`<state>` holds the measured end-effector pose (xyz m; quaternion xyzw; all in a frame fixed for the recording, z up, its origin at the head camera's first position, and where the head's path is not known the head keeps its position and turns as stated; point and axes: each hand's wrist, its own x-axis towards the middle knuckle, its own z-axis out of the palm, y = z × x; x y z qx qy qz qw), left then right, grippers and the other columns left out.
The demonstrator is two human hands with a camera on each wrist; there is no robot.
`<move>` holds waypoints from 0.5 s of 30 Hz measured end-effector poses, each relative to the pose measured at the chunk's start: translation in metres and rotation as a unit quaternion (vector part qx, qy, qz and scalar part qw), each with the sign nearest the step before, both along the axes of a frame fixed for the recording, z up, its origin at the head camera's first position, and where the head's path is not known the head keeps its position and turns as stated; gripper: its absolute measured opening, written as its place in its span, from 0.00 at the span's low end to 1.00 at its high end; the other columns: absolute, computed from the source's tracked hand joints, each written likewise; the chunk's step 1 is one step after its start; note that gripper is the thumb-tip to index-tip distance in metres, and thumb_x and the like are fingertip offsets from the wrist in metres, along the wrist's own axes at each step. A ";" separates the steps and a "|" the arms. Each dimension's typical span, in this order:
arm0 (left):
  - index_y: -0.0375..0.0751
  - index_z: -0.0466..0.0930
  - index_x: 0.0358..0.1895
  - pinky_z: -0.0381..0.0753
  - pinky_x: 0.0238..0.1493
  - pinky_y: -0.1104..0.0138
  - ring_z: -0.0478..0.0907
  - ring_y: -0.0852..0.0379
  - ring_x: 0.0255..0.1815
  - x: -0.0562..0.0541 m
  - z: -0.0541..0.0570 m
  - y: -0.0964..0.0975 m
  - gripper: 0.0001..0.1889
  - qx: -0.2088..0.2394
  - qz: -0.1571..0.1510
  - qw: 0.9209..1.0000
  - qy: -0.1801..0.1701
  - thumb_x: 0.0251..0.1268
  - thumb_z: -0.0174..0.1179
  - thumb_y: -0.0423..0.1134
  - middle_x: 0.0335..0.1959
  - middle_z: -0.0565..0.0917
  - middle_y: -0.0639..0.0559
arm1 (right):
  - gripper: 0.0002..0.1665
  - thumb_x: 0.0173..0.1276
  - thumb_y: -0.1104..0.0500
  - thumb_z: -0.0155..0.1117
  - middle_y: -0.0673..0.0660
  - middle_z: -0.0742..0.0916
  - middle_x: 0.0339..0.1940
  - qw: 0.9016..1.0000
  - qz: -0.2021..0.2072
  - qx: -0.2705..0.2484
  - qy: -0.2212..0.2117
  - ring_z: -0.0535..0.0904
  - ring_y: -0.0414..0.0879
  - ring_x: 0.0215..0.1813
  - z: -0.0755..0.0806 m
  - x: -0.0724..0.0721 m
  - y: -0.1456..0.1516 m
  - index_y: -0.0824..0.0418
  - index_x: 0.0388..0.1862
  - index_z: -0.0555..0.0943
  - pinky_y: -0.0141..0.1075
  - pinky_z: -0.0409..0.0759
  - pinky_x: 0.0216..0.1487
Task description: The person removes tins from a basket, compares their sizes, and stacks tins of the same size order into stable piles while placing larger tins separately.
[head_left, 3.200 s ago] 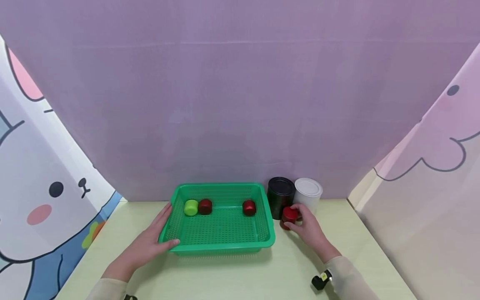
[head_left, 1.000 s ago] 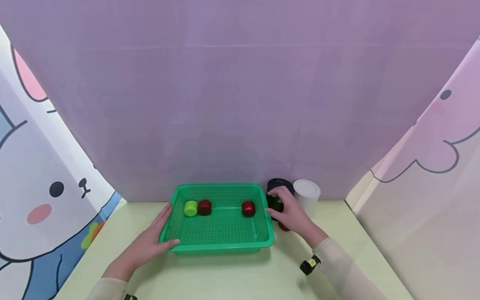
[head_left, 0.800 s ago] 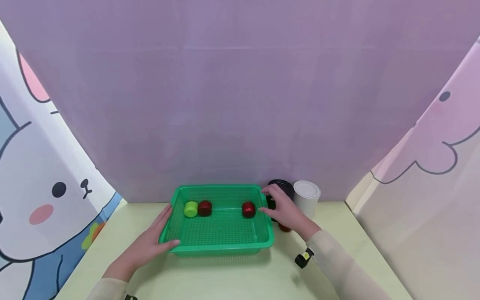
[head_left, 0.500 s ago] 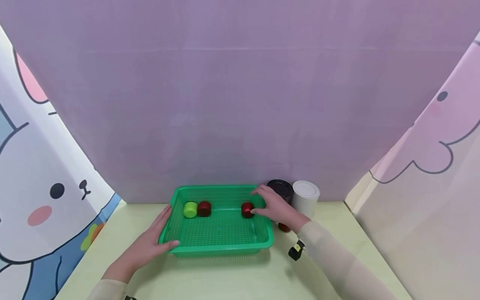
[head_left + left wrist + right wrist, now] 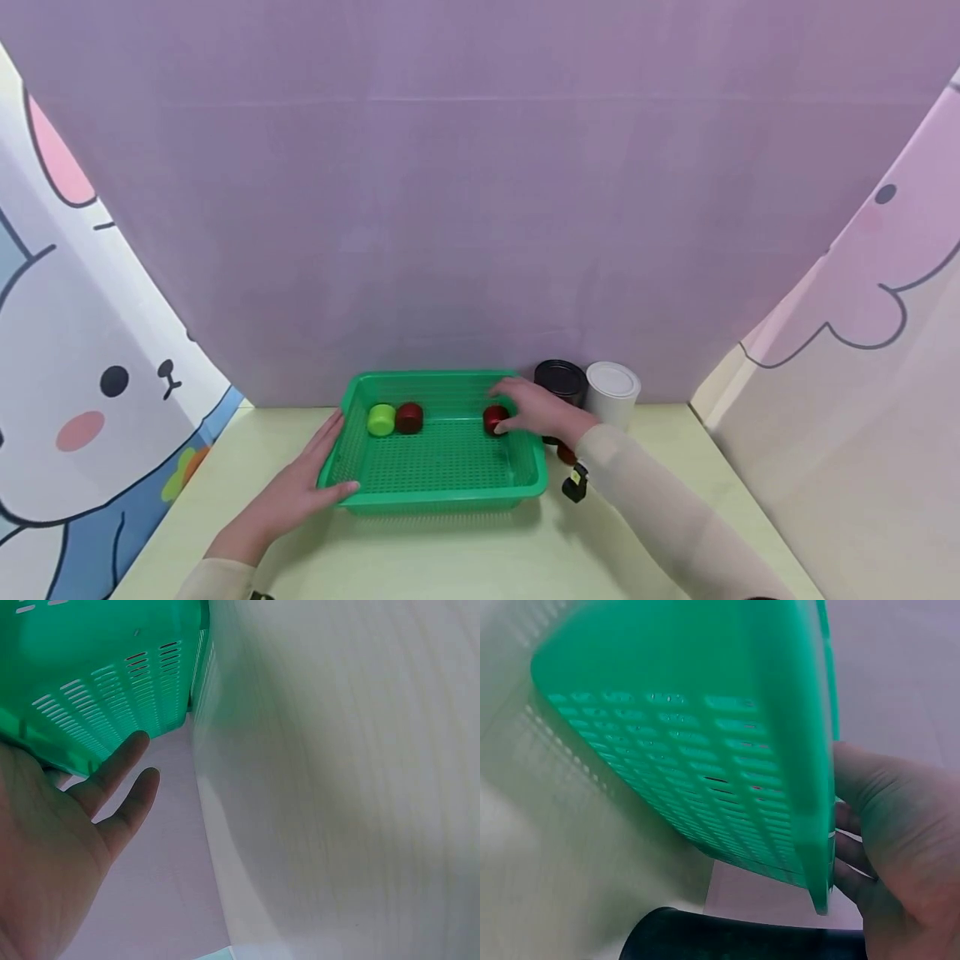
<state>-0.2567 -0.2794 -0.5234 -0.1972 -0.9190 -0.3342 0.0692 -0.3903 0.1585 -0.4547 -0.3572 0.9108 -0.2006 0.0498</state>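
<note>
A green plastic basket [image 5: 442, 498] sits on the table. Inside it are a small lime-green cylinder [image 5: 381, 420] and a dark red one [image 5: 408, 418] side by side at the left, and a shiny red cylinder [image 5: 492, 419] at the right. My left hand [image 5: 300, 492] rests against the basket's left side, thumb on the front rim; its fingers look straight in the left wrist view. Reaching over the right rim, my right hand [image 5: 536, 412] has its thumb and fingers spread apart at the shiny red cylinder. In the right wrist view the basket wall hides the fingertips.
A black can [image 5: 561, 379] and a white can [image 5: 613, 392] stand right of the basket. Partly behind the right wrist, a red-brown object [image 5: 566, 454] sits on the table [image 5: 420, 558]. A purple cloth wall [image 5: 465, 208] rises behind.
My right hand has let go of the red-brown object by the black can and moved left over the basket rim to the shiny red cylinder. The left hand has stayed on the basket.
</note>
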 end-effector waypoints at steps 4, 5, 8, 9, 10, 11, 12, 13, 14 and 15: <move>0.39 0.43 0.92 0.64 0.73 0.23 0.50 0.23 0.88 0.001 0.002 0.001 0.57 -0.002 0.000 1.000 -0.001 0.76 0.72 0.56 0.93 0.45 0.38 | 0.36 0.75 0.59 0.80 0.61 0.80 0.77 1.000 0.018 0.020 -0.004 0.74 0.60 0.80 0.001 -0.005 -0.004 0.64 0.77 0.79 0.54 0.77 0.76; 0.39 0.43 0.92 0.64 0.74 0.24 0.50 0.23 0.88 0.001 0.003 0.001 0.57 -0.002 0.001 1.000 0.001 0.76 0.72 0.56 0.93 0.45 0.38 | 0.36 0.74 0.60 0.80 0.60 0.80 0.77 0.999 0.022 0.026 -0.003 0.74 0.59 0.80 0.001 -0.007 -0.005 0.63 0.78 0.79 0.54 0.77 0.76; 0.38 0.43 0.92 0.63 0.74 0.24 0.49 0.22 0.88 0.002 0.003 0.001 0.57 -0.004 -0.001 1.000 0.004 0.76 0.72 0.55 0.93 0.45 0.38 | 0.35 0.73 0.64 0.79 0.58 0.80 0.77 0.998 0.036 0.047 0.003 0.73 0.58 0.81 0.000 -0.012 -0.006 0.61 0.77 0.79 0.52 0.77 0.76; 0.38 0.43 0.92 0.62 0.75 0.24 0.49 0.22 0.88 0.001 0.003 0.001 0.57 -0.003 -0.001 1.000 0.005 0.76 0.72 0.55 0.93 0.45 0.38 | 0.35 0.73 0.64 0.79 0.58 0.80 0.78 0.998 0.040 0.055 0.003 0.72 0.58 0.81 0.000 -0.013 -0.006 0.61 0.78 0.80 0.51 0.77 0.76; 0.38 0.43 0.92 0.62 0.75 0.24 0.49 0.22 0.88 0.001 0.003 0.001 0.57 -0.003 -0.001 1.000 0.006 0.76 0.72 0.55 0.93 0.45 0.39 | 0.35 0.74 0.65 0.79 0.57 0.79 0.78 0.997 0.045 0.064 0.004 0.72 0.57 0.82 0.000 -0.015 -0.007 0.60 0.78 0.80 0.51 0.77 0.76; 0.38 0.43 0.92 0.62 0.75 0.24 0.49 0.23 0.88 0.001 0.003 0.001 0.57 -0.002 0.001 1.000 0.005 0.76 0.72 0.54 0.93 0.45 0.39 | 0.35 0.73 0.66 0.79 0.58 0.79 0.78 0.996 0.049 0.070 0.004 0.71 0.57 0.82 0.000 -0.017 -0.007 0.60 0.78 0.80 0.51 0.77 0.76; 0.39 0.43 0.92 0.62 0.75 0.24 0.49 0.23 0.88 0.001 0.003 0.001 0.57 -0.002 0.000 1.000 0.004 0.76 0.72 0.55 0.93 0.45 0.39 | 0.35 0.73 0.66 0.79 0.58 0.79 0.79 0.996 0.053 0.076 0.003 0.71 0.58 0.82 0.000 -0.018 -0.008 0.60 0.78 0.80 0.51 0.77 0.76; 0.39 0.43 0.92 0.62 0.75 0.24 0.49 0.23 0.88 0.001 0.003 0.001 0.57 -0.001 0.000 1.000 0.002 0.76 0.72 0.55 0.93 0.45 0.39 | 0.35 0.73 0.66 0.78 0.58 0.78 0.79 0.995 0.056 0.084 0.002 0.71 0.57 0.82 0.000 -0.019 -0.009 0.59 0.78 0.80 0.50 0.77 0.76; 0.39 0.43 0.93 0.63 0.75 0.24 0.49 0.23 0.88 0.001 0.003 0.001 0.57 -0.001 0.001 1.000 0.002 0.76 0.72 0.55 0.93 0.45 0.39 | 0.36 0.74 0.67 0.78 0.58 0.78 0.80 0.994 0.058 0.088 -0.002 0.70 0.58 0.83 0.000 -0.020 -0.009 0.59 0.78 0.80 0.50 0.77 0.76; 0.40 0.44 0.93 0.63 0.75 0.25 0.49 0.24 0.88 0.001 0.003 0.001 0.57 0.001 0.002 1.000 0.000 0.76 0.72 0.55 0.93 0.46 0.39 | 0.36 0.73 0.67 0.78 0.58 0.78 0.80 0.994 0.061 0.093 -0.004 0.70 0.58 0.83 0.000 -0.021 -0.010 0.59 0.79 0.80 0.50 0.77 0.76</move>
